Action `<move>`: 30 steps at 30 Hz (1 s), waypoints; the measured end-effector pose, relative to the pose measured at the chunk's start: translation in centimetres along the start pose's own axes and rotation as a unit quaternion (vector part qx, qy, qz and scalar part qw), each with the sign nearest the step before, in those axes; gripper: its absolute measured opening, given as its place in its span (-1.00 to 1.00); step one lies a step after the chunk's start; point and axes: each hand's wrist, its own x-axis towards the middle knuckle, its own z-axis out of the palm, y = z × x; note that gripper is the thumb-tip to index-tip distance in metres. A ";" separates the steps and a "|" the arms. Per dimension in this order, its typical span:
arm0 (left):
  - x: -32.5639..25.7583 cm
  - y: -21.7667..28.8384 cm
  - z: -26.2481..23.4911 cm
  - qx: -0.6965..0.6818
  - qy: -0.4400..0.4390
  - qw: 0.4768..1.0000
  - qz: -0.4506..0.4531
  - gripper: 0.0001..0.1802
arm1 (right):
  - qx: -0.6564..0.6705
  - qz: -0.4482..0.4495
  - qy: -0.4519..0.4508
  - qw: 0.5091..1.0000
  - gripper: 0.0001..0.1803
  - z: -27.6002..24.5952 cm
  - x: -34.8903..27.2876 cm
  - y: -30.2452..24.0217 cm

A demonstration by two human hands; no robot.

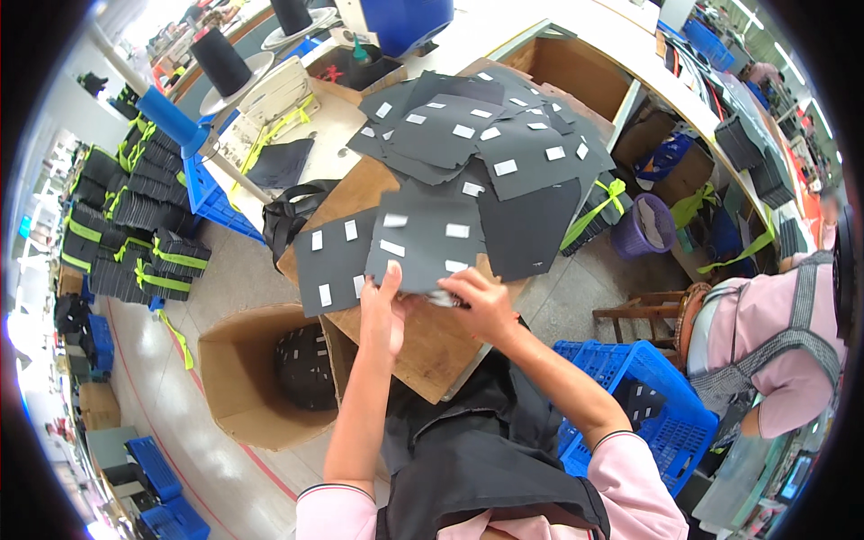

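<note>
My left hand (385, 309) rests flat on the near edge of a dark grey fabric piece (423, 243) with white labels, thumb on top of it. Just to the right, my right hand (481, 301) pinches a small white label at that same edge. The piece lies on a brown cardboard board (432, 346) across my lap. Another grey piece (335, 261) with white labels lies to its left. A spread pile of similar grey pieces (486, 135) covers the far half of the board.
An open cardboard box (247, 378) with dark pieces stands on the floor at left. A blue plastic crate (661, 396) sits at right, beside a seated person in pink (774, 342). Bundles of dark fabric tied with yellow-green straps (135, 243) are stacked at far left.
</note>
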 end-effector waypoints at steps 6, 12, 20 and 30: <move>2.2 -0.5 -1.4 0.151 0.131 0.975 0.101 -0.70 | 0.054 0.037 -0.040 0.997 -0.58 0.9 -3.4 -1.7; -4.4 1.4 -0.9 0.321 0.036 0.944 0.073 -0.76 | 0.091 0.023 -0.008 0.996 -0.41 -5.7 0.8 -8.0; 0.7 -2.7 -1.9 0.543 -0.027 0.821 0.171 -0.56 | -0.011 0.128 -0.099 0.987 -0.62 -1.4 0.9 0.8; 1.8 -3.5 -2.2 0.670 -0.007 0.685 0.287 -0.79 | -0.063 0.186 -0.074 0.978 -0.58 -0.5 -2.4 1.5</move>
